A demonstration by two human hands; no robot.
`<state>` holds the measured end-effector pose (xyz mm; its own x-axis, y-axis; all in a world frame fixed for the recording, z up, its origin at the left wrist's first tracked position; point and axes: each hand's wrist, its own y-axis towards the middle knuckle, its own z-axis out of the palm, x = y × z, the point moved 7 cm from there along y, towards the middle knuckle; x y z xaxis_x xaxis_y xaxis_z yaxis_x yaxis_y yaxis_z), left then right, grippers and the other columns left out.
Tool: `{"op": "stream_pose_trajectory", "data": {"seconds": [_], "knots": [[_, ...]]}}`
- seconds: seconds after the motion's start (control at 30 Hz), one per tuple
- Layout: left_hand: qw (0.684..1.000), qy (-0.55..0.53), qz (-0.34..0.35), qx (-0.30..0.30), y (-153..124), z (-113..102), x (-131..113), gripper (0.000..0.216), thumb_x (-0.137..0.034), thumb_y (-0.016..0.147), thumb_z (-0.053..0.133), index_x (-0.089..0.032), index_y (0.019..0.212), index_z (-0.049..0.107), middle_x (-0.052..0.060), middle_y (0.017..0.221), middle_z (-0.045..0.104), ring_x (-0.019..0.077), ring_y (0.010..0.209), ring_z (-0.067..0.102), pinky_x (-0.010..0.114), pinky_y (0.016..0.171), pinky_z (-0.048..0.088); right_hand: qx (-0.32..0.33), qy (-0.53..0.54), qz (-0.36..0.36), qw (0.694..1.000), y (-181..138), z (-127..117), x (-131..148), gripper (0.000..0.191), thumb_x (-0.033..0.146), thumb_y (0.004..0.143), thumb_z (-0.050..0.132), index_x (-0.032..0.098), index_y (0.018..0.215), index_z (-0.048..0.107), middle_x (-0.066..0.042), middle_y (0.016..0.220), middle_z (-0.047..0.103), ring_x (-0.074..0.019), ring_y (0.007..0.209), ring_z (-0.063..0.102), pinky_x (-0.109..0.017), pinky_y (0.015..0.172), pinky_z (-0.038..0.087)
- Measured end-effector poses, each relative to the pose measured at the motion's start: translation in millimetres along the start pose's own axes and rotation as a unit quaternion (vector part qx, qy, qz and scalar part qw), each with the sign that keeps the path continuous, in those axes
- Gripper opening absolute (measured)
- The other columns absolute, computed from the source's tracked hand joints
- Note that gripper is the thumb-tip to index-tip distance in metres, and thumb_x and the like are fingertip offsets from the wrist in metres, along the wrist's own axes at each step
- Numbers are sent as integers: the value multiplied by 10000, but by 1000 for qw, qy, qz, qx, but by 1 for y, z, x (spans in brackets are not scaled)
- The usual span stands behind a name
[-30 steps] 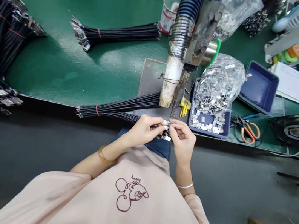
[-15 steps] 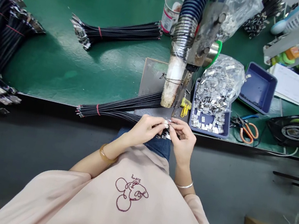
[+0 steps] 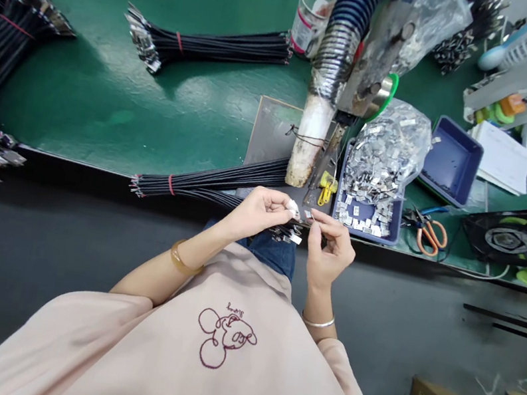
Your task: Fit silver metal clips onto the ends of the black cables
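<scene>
At the table's front edge, my left hand (image 3: 263, 212) is closed in a pinch, with a white covering on a fingertip. What it pinches is too small to make out. My right hand (image 3: 330, 246) is a short gap away, thumb and forefinger pinched on something tiny; a small silvery piece (image 3: 308, 214) shows near its fingertips. Below my left hand, metal connectors (image 3: 288, 234) poke out at the edge. A bundle of black cables (image 3: 216, 179), tied with a red band, runs from the left toward my hands. Above them hangs a metal soldering fixture (image 3: 326, 161).
A blue tray (image 3: 364, 226) holds loose metal connector shells and a plastic bag (image 3: 393, 145) of them. Orange-handled pliers (image 3: 431, 238) and a black fan (image 3: 514, 236) are to the right. A ribbed hose (image 3: 347, 29) comes down mid-table. Another cable bundle (image 3: 218, 45) lies behind.
My hands have drawn apart, the right one moving right with its fingers still pinched. The left hand has shifted slightly left. The whole view has shifted a little.
</scene>
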<state>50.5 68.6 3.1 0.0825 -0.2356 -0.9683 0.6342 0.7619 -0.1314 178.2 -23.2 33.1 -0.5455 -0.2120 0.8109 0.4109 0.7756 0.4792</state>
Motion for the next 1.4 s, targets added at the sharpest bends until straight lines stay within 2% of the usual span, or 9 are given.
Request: {"op": "stream_pose_trajectory", "data": {"seconds": [0.07, 0.33, 0.5, 0.63, 0.77, 1.03, 1.13, 1.23, 1.4], "knots": [[1000, 6, 8, -10, 0, -2, 0, 184, -264, 757, 665, -111, 656, 648, -46, 529, 405, 48, 513, 308, 208, 500, 217, 15, 24, 12, 1000, 1, 1, -3, 49, 188, 884, 651, 233, 863, 647, -54, 1032, 783, -196, 975, 754, -373, 869, 623], [1000, 7, -6, -26, 1, -3, 1, 202, -282, 732, 682, -109, 628, 666, -15, 558, 508, 66, 541, 396, 208, 520, 291, 57, -15, -64, 996, -2, 6, 1, 79, 168, 865, 652, 246, 858, 646, -58, 1074, 784, -209, 978, 760, -395, 858, 631], [999, 7, 5, -48, 3, -2, 0, 143, -232, 710, 665, -109, 642, 691, -3, 589, 578, 71, 556, 449, 200, 542, 350, 42, -1, -83, 996, -3, 6, 0, 100, 153, 868, 649, 251, 886, 643, -55, 1099, 778, -198, 968, 760, -374, 819, 643], [996, 11, 24, -80, 5, -2, 2, 131, -217, 703, 659, -117, 621, 682, 6, 613, 608, 86, 588, 492, 199, 562, 392, 0, -39, -41, 998, -2, 4, -3, 58, 186, 892, 639, 240, 908, 652, -78, 1178, 753, -213, 1032, 748, -374, 818, 642], [993, 22, 35, -111, 5, -3, 4, 133, -231, 710, 660, -116, 645, 678, -4, 601, 583, 78, 570, 473, 192, 550, 389, 11, -61, -14, 998, 1, 10, -4, 45, 206, 905, 633, 234, 873, 649, -63, 1111, 775, -186, 909, 766, -324, 746, 638], [983, 73, 63, -159, 2, -4, -8, 125, -218, 728, 639, -108, 730, 698, -36, 573, 476, 51, 528, 353, 173, 493, 310, 23, -77, -63, 995, 11, 13, 9, 92, 163, 892, 627, 243, 848, 636, -55, 1165, 755, -190, 928, 762, -381, 854, 633], [982, 101, 64, -148, 1, -3, -9, 123, -216, 747, 619, -115, 709, 677, -37, 574, 444, 53, 530, 327, 182, 486, 273, 38, -76, -72, 994, 10, 13, 10, 92, 160, 879, 632, 244, 842, 628, -63, 1186, 744, -190, 909, 763, -383, 841, 635], [980, 135, 59, -131, -1, -1, -7, 156, -218, 762, 598, -120, 646, 633, -35, 569, 388, 59, 542, 299, 192, 488, 244, 32, -82, -73, 993, 9, 11, 8, 105, 152, 871, 637, 245, 828, 615, -55, 1115, 762, -193, 918, 760, -377, 823, 636], [975, 159, 66, -142, -2, 0, -10, 154, -218, 778, 590, -122, 665, 630, -35, 590, 369, 62, 561, 290, 186, 492, 247, 19, -92, -81, 992, 13, 12, 10, 108, 141, 879, 649, 247, 861, 651, -37, 1019, 773, -194, 980, 746, -364, 842, 625]]}}
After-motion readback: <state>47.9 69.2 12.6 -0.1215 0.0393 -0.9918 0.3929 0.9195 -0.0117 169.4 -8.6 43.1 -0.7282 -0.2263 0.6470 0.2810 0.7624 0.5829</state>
